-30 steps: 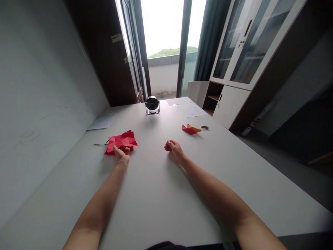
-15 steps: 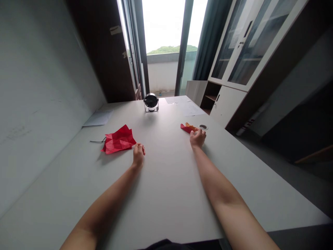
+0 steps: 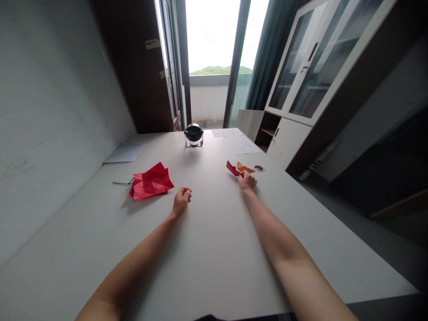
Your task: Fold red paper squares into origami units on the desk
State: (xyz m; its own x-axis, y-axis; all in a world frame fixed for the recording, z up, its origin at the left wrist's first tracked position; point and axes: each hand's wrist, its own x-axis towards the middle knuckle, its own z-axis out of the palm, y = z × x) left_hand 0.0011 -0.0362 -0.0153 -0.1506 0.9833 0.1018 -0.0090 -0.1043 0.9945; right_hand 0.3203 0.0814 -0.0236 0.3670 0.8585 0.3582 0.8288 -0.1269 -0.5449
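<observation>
A small red folded-paper boat is pinched at its near end by my right hand. Just beyond my fingers lies an orange folded-paper boat, close to the red one. My left hand rests on the table with its fingers curled closed, and nothing shows in it. To its left lies a creased sheet of red paper, a short gap away from my hand. A thin black cord sticks out from that paper's left side.
A white roll of tape lies right of the boats. At the back of the white table stands a round black lamp-like device on a metal stand. White papers lie by the left wall, others at the far right.
My right hand has shifted left and nearer, moving the red boat apart from the orange one, which now lies free. My left hand has drawn away from the red paper's edge.
</observation>
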